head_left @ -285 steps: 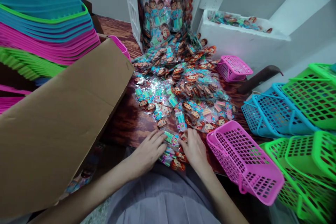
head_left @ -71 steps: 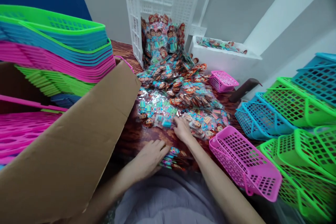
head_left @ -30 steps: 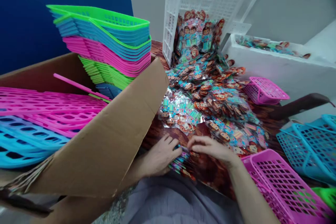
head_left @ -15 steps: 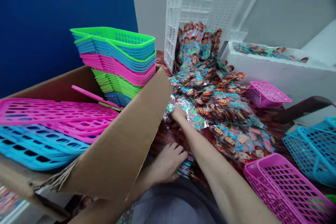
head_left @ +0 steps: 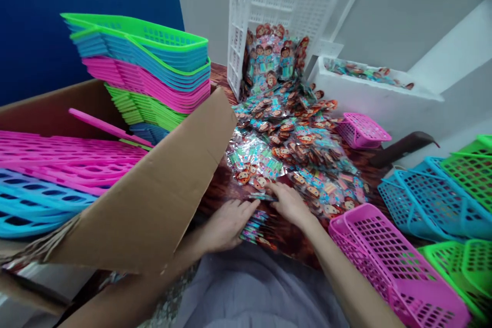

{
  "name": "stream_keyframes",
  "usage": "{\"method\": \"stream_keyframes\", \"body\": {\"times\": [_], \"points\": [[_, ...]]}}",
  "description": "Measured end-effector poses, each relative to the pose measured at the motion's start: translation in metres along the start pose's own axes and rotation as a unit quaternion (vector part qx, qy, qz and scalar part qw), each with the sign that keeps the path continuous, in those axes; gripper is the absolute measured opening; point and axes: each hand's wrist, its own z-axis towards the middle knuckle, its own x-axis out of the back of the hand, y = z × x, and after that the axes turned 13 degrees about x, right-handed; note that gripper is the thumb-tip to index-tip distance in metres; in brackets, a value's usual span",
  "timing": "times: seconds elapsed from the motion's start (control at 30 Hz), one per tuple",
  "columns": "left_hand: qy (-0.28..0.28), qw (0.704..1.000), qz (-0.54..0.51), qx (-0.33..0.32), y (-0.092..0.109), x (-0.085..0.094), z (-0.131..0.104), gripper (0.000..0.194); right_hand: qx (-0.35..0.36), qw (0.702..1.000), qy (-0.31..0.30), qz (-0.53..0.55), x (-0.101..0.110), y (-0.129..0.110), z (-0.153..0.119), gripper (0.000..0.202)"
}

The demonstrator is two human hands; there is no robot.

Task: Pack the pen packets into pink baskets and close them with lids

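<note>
My left hand [head_left: 232,223] curls against a row of small, flat clear packets [head_left: 255,226] standing close together on the dark wood-pattern table by my lap. Its fingertips reach the far end of that row. Just beyond them, my right hand [head_left: 290,204] pinches a thin packet [head_left: 260,196], seen nearly edge-on between the two hands. Behind it spreads a large heap of similar packets [head_left: 303,138], printed with cartoon figures and pastel pieces. The heap spills from a white plastic crate [head_left: 235,36] lying on its side. My left palm and what is under it are hidden.
At left, a cardboard box [head_left: 154,200] holds pink and blue plastic pieces and stacked baskets [head_left: 149,72]; its flap juts beside my left arm. Pink [head_left: 395,261], blue [head_left: 430,200] and green baskets [head_left: 457,266] stand right. A white foam box [head_left: 369,95] sits behind.
My right hand has drawn back from the heap towards my left hand with a thin packet. My left hand stays by the row. The view has shifted slightly right.
</note>
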Motion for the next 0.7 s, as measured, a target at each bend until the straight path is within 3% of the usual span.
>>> {"method": "stream_keyframes", "body": {"times": [0.1, 0.17, 0.3, 0.43, 0.5, 0.6, 0.7], "points": [[-0.003, 1.000, -0.009, -0.008, 0.002, 0.003, 0.001, 0.065, -0.057, 0.996, -0.023, -0.066, -0.006, 0.002, -0.011, 0.028], [0.003, 1.000, -0.016, -0.002, 0.004, 0.005, 0.001, 0.057, -0.043, 0.997, -0.017, -0.064, -0.007, 0.004, -0.015, 0.022], [0.020, 1.000, -0.008, 0.012, 0.006, 0.007, -0.002, 0.060, 0.000, 0.999, -0.001, -0.044, -0.008, 0.008, -0.019, 0.034], [0.057, 0.997, 0.040, -0.015, 0.006, 0.008, -0.003, 0.064, 0.048, 0.999, -0.001, -0.016, -0.011, 0.004, -0.018, 0.045], [0.057, 0.997, 0.056, -0.018, 0.006, 0.010, 0.000, 0.061, 0.078, 0.997, -0.004, 0.008, -0.012, 0.000, -0.018, 0.048], [0.014, 0.998, 0.055, -0.011, 0.006, 0.014, 0.004, 0.060, 0.123, 0.988, -0.032, 0.083, -0.011, 0.000, -0.016, 0.054], [-0.016, 0.999, 0.046, 0.007, 0.007, 0.018, 0.006, 0.057, 0.142, 0.961, -0.103, 0.213, 0.003, 0.011, 0.001, 0.042]]}}
